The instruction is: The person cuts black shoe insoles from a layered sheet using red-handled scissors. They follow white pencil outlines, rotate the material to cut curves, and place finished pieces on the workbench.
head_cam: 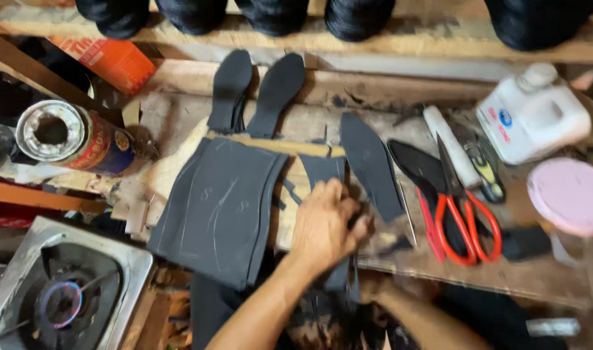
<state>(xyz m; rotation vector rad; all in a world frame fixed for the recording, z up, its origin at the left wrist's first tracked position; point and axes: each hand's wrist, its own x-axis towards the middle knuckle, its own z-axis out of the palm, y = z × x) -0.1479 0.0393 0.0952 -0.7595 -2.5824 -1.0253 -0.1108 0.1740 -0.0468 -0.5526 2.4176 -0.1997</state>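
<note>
The left hand (325,223) pressed, fingers curled, on dark rubber pieces (322,172) on the table (439,269), apparently sorting cutouts beside the red scissors (462,223); the right hand's (374,288) grip was blurred, unreadable

A white plastic jug (533,115) with a white cap stands at the bench's far right, bearing a small blue-and-red label (505,120). A tin can (76,137) lies on its side at left, open end showing, wrapped in red, blue and yellow. Behind it lies an orange box (112,61).
</note>
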